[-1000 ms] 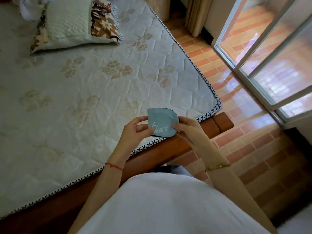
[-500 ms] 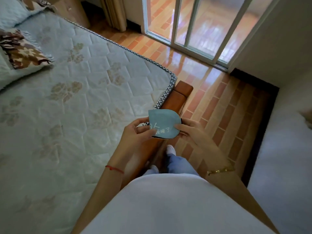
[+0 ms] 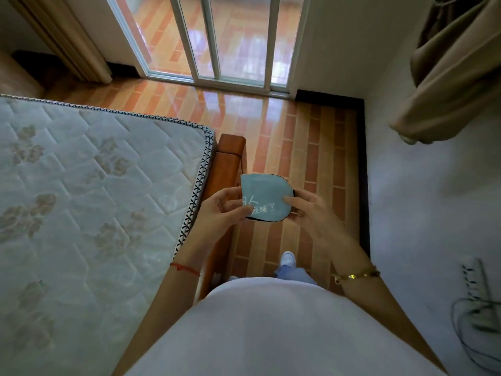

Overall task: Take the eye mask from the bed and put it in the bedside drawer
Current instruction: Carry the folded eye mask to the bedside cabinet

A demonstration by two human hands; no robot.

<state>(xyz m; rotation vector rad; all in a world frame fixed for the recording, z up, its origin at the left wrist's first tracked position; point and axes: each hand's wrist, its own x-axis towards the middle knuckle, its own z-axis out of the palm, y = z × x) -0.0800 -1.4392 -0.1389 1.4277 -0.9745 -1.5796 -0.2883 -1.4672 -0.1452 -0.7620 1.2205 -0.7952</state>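
Note:
The eye mask [image 3: 264, 195] is light blue with white lettering and a dark edge, folded in half. Both hands hold it in front of my body, above the tiled floor beside the bed's foot corner. My left hand [image 3: 221, 210] pinches its left side, my right hand [image 3: 307, 207] pinches its right side. The bed [image 3: 89, 191], with a pale quilted mattress and a brown wooden frame, lies to the left. No bedside drawer shows in this view.
A glass sliding door [image 3: 217, 39] stands ahead, with a curtain [image 3: 67, 42] at its left. A white wall [image 3: 433, 213] runs along the right, with brown cloth [image 3: 455, 77] hanging on it and a power strip [image 3: 477, 289] lower down. A narrow strip of brick-pattern floor [image 3: 311, 147] lies between bed and wall.
My view has swung to the right, away from the mattress and pillow toward the glass door and wall. The mask stays held in both hands, now over the floor instead of the bed.

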